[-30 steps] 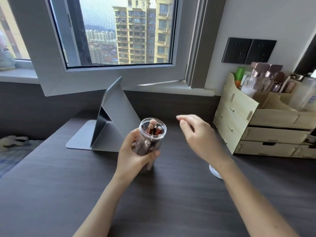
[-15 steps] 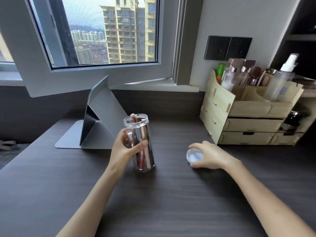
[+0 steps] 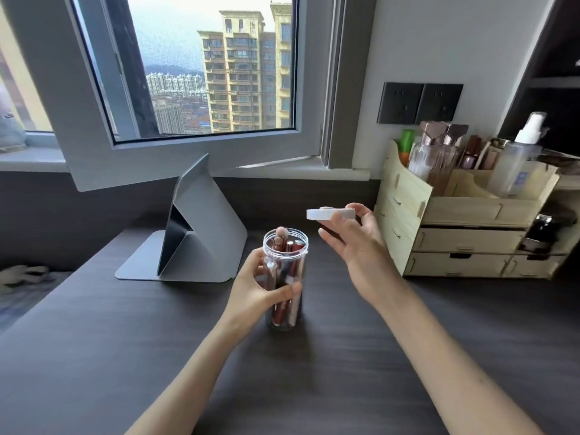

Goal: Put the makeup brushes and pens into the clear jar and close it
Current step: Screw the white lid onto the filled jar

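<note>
The clear jar [image 3: 287, 255] stands upright on the dark desk [image 3: 125, 356], its mouth uncovered. Inside it are several reddish-brown makeup brushes and pens [image 3: 284, 243], with one brush tip poking just above the rim. My left hand [image 3: 260, 290] wraps around the jar's left side and front. My right hand [image 3: 354, 246] holds the white round lid [image 3: 329, 214] by its edge, level, in the air slightly above and to the right of the jar's mouth.
A grey folding tablet stand [image 3: 201, 233] sits behind the jar on the left. A wooden drawer organiser [image 3: 464, 237] with bottles and cosmetics stands at the right. An open window sash [image 3: 175, 161] overhangs the desk's back edge.
My right hand went down to the lid on the desk, gripped it and lifted it up beside the jar's mouth. My left hand set the jar upright and kept hold.
</note>
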The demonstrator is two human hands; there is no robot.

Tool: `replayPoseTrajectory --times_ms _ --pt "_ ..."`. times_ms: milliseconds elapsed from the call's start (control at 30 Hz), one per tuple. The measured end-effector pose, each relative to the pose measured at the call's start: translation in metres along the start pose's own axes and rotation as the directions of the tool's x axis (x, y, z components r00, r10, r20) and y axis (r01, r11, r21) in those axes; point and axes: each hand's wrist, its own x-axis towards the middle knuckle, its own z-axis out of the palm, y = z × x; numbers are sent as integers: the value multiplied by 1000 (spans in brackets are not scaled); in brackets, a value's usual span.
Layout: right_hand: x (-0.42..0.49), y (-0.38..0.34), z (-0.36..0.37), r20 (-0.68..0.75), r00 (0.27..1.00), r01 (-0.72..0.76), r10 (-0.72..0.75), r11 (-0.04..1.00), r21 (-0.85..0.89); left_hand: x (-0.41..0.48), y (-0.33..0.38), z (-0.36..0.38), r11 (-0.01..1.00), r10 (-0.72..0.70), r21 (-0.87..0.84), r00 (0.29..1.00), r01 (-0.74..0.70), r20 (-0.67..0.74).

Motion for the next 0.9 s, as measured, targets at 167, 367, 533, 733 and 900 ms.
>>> replayPoseTrajectory --times_ms 167,367,533,733,900 --pt "-1 19 4 123 991 -38 57 987 -153 -1 2 3 999 -32 -27 997 34 74" --pt "4 17 -3 297 945 -23 135 935 -353 2 5 -1 999 -53 2 989 53 141" --pt "6 7 -4 382 902 -10 202 894 -447 3 4 -2 998 -58 0 988 59 146" --pt "1 -9 12 301 942 175 146 551 -816 6 4 -4 997 -48 61 987 39 155" --pt "-9 -20 37 400 917 371 0 -371 -851 5 2 -5 997 -58 50 984 50 169"
